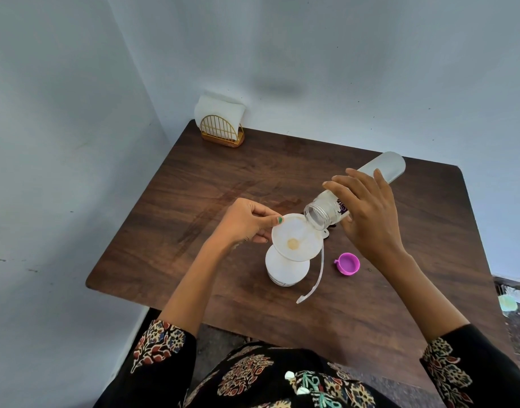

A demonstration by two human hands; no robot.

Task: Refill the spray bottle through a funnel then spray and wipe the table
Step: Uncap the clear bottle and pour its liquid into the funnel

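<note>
Her left hand (247,222) pinches the translucent plastic funnel's (295,238) rim, steadying it atop the white spray bottle (285,270) mid-desk; her right hand (367,213) wraps the tipped clear water bottle (326,212) to pour.

Bare wooden table (252,172) open across the far middle and left, napkin holder (222,125) blocking the far-left corner, funnel-topped spray bottle (286,266), loose dip tube (314,281) and purple cap (347,263) crowding the near centre, near-right tabletop open
</note>
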